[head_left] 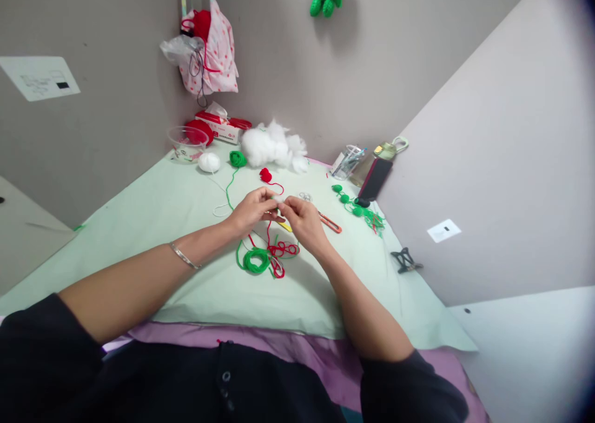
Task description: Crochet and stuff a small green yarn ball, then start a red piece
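My left hand [255,210] and my right hand [301,217] meet above the middle of the table, fingers pinched together around a small piece with some white and green showing. Fingers hide most of that piece. A yellow tool [285,226] pokes out just under my hands. Nearer to me lie a green yarn coil [256,261] and tangled red yarn [283,248]. Beyond my hands rests a small red yarn ball [265,174] with a loose tail. An orange cutter [331,222] is right of my right hand.
White stuffing [272,146], a green yarn ball [237,158], a white yarn ball [209,162] and a clear bowl [187,144] stand at the back. Rightward are green knitted pieces [357,210], a phone [375,179], a pen holder [347,162] and a black clip [406,261].
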The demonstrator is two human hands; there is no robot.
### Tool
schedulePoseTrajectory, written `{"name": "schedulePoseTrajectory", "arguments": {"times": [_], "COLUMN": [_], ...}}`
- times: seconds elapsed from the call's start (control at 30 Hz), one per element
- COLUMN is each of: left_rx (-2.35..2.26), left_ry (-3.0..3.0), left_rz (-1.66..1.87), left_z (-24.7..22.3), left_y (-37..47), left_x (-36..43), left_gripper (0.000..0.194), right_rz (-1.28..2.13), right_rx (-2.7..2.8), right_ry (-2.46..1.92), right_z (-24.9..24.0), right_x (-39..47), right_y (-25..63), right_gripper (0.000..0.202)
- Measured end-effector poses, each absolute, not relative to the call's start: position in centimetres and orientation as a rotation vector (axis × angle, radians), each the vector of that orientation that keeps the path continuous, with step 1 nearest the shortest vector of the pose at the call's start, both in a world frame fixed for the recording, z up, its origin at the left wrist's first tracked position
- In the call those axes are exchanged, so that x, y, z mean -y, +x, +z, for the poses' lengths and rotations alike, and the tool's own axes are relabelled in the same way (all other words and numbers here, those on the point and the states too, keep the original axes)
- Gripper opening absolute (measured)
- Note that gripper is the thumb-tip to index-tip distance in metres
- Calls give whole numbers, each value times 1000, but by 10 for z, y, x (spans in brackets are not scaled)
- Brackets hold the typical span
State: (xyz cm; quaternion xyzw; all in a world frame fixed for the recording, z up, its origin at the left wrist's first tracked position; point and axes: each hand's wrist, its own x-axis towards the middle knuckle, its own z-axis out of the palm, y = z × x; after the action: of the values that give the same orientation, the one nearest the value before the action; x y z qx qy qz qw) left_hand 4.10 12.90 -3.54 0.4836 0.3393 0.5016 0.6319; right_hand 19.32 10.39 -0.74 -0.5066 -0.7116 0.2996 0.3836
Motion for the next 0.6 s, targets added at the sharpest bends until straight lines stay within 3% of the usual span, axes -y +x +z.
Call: {"name": "schedulePoseTrajectory", "arguments": {"times": [0.13, 0.37, 0.6], "left_rx": [-846, -809, -685], "left_ry": [1172, 1219, 1262], "left_rz": [1226, 1366, 1262], "left_z": [-39, -36, -29], "left_y": [40, 44, 39], "left_x": [-132, -124, -118], "left_gripper": [15, 29, 28], "right_rz": [782, 975, 855], "right_rx": [1833, 1709, 1664], "right_ry": [-1277, -1251, -1281], "right_z": [-13, -10, -11], "right_x": [-98, -108, -112], "right_y": [184, 190, 197], "right_gripper": [18, 37, 41]}}
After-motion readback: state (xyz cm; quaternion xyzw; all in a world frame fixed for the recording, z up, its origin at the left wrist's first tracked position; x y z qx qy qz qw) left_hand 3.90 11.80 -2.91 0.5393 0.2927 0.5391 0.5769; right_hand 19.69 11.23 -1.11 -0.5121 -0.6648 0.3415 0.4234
